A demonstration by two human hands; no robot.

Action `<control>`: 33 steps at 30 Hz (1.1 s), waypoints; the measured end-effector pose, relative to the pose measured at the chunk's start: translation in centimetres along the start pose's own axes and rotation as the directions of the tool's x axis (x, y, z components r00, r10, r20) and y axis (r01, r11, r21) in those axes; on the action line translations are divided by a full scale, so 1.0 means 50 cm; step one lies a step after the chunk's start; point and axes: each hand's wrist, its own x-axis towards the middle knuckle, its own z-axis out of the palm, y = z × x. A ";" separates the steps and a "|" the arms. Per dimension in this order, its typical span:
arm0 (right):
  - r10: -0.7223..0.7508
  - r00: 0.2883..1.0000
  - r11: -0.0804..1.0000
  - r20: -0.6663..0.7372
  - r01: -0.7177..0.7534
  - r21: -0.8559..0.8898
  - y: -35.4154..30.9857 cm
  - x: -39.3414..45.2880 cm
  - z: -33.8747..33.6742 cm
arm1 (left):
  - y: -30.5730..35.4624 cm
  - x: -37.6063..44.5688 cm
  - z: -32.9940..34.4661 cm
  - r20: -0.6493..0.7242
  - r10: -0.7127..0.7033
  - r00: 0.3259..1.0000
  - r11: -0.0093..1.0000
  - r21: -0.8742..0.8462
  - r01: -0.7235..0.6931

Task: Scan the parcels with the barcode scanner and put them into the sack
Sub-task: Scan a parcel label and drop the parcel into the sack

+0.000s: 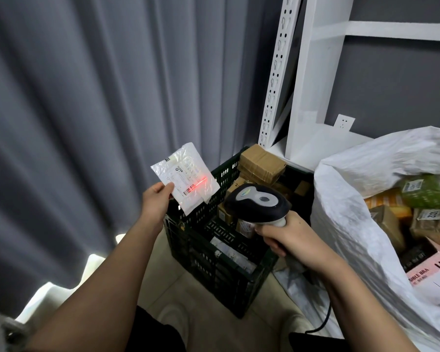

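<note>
My left hand [156,202] pinches a small white plastic parcel [186,177] by its lower left edge and holds it up above the crate's left rim. A red scan line lies across the parcel's label, by the barcode. My right hand [287,239] grips the handle of the black and grey barcode scanner [258,202], whose head points left at the parcel. The white woven sack [346,212] stands open at the right, with several boxed parcels inside.
A dark green slatted crate [215,260] on the floor in front of me holds brown cardboard boxes [262,163] and other parcels. White shelving uprights [304,97] rise behind it. Grey curtains fill the left. The scanner's black cable [324,318] trails down at the lower right.
</note>
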 end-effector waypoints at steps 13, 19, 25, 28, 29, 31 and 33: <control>0.006 1.000 1.000 -0.029 -0.006 0.001 0.003 0.013 0.011 | 0.008 -0.020 0.015 0.053 0.014 0.998 1.000 0.026 -0.016; 0.016 0.998 0.998 -0.062 -0.012 0.066 0.017 0.022 0.014 | 0.015 -0.034 0.016 0.064 0.017 0.998 1.000 0.013 -0.018; -0.006 0.991 0.983 -0.131 0.030 0.183 0.020 0.012 0.004 | 0.023 -0.067 0.024 0.041 -0.003 0.999 1.000 0.023 0.002; -0.026 0.978 0.966 -0.206 0.077 0.246 0.011 -0.002 -0.015 | 0.031 -0.096 0.037 0.016 0.011 1.000 0.999 0.034 -0.011; -0.030 0.968 0.958 -0.248 0.099 0.270 0.005 -0.013 -0.031 | 0.045 -0.107 0.052 0.024 0.029 0.999 0.999 0.033 -0.030; -0.030 0.946 0.945 -0.323 0.132 0.298 -0.002 -0.028 -0.057 | 0.077 -0.128 0.079 0.051 0.099 0.994 0.994 0.041 -0.102; -0.013 0.912 0.929 -0.411 0.162 0.331 -0.019 -0.062 -0.100 | 0.128 -0.165 0.129 0.101 0.205 0.973 0.976 0.050 -0.211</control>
